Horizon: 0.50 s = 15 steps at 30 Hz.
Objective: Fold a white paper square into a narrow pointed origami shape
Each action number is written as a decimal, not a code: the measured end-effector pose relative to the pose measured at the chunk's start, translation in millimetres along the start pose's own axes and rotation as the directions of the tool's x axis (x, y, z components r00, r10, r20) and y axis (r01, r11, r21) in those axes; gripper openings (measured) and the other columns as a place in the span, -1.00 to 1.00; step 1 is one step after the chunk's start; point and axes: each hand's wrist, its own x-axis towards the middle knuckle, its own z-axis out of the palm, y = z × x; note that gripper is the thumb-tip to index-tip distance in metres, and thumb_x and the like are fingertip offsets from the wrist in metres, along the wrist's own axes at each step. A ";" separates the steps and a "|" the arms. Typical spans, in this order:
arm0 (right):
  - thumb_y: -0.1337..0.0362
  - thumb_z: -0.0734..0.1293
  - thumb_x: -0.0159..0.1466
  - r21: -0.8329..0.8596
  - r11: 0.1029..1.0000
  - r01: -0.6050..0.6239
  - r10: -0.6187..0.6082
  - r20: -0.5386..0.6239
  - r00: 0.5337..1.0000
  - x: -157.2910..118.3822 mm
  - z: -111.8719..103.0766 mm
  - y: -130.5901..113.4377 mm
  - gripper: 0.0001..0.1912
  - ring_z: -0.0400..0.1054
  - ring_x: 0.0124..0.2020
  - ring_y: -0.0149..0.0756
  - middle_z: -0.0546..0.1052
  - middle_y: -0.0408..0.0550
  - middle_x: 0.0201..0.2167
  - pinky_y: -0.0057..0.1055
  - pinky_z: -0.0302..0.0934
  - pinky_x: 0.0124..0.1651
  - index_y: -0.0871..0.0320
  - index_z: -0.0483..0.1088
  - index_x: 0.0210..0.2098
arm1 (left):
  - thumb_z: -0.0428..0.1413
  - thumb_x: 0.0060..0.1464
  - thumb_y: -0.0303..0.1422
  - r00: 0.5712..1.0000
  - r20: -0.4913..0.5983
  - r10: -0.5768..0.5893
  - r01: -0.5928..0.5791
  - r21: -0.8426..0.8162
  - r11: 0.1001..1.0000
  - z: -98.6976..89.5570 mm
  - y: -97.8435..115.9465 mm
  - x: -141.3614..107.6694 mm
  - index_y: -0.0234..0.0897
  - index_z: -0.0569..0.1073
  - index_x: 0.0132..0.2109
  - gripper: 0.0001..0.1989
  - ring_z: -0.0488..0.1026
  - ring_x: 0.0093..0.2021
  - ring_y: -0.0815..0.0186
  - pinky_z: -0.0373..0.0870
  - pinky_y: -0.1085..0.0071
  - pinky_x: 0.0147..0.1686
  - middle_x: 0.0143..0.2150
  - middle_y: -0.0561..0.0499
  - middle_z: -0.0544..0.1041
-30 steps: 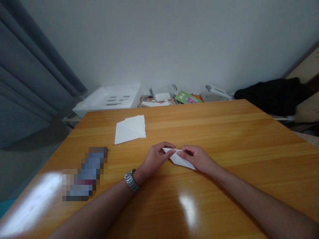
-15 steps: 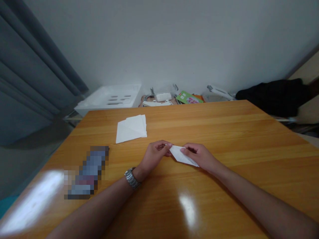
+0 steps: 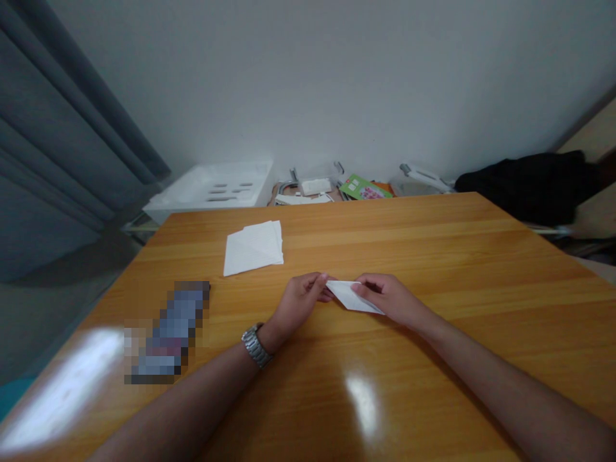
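A small folded piece of white paper (image 3: 353,299) is held between my two hands, just above the wooden table (image 3: 308,391). My left hand (image 3: 303,298) pinches its left corner between thumb and fingers. On the other side, my right hand (image 3: 385,297) grips the paper, its thumb lying on the upper face and the fingers partly hidden behind. Farther off to the left lie a few white paper sheets (image 3: 254,248), loosely stacked.
A phone-shaped object (image 3: 176,330), blurred out, lies on the table's left side. Beyond the far edge stand a white plastic tray (image 3: 212,186), a green booklet (image 3: 363,188) and assorted items. Black cloth (image 3: 529,183) is heaped at the right.
The folded paper has tilted, so its lower edge sits slightly higher and it looks narrower. Both hands keep their hold with only small finger shifts.
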 end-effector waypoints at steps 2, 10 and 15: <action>-0.04 0.24 0.37 -0.072 0.997 0.022 -0.022 -0.005 1.000 0.5 -2.2 0.5 -0.56 0.21 -0.49 -0.37 0.41 -0.17 -0.52 -0.44 0.03 -0.43 0.18 0.43 -0.41 | 0.02 0.33 -0.11 0.995 -0.026 0.096 -0.093 0.100 0.991 1.1 2.4 -1.2 -0.34 0.55 0.00 -0.60 0.61 -0.16 0.22 0.59 0.31 -0.13 -0.11 -0.13 0.63; 0.11 0.26 0.40 -0.271 0.958 0.095 -0.113 -0.051 0.992 0.9 -7.2 -1.7 -0.71 0.51 -0.18 -0.19 0.65 -0.04 -0.16 -0.32 0.29 -0.11 0.09 0.58 -0.13 | 0.01 0.33 -0.42 0.810 0.328 0.486 -0.576 0.604 0.552 1.4 15.6 -9.9 -0.28 0.46 0.13 -0.72 0.45 0.09 0.21 0.41 0.20 0.14 0.08 -0.12 0.53; 0.18 0.27 0.40 -0.360 0.922 0.147 -0.188 -0.084 0.979 3.2 -4.3 4.6 -0.74 0.51 -0.17 -0.19 0.64 -0.01 -0.18 -0.30 0.32 -0.09 0.10 0.59 -0.12 | 0.05 0.33 -0.32 0.774 0.513 0.372 -0.631 0.674 0.384 2.4 13.3 -14.0 -0.25 0.45 0.16 -0.69 0.40 0.17 0.14 0.36 0.15 0.20 0.24 -0.12 0.43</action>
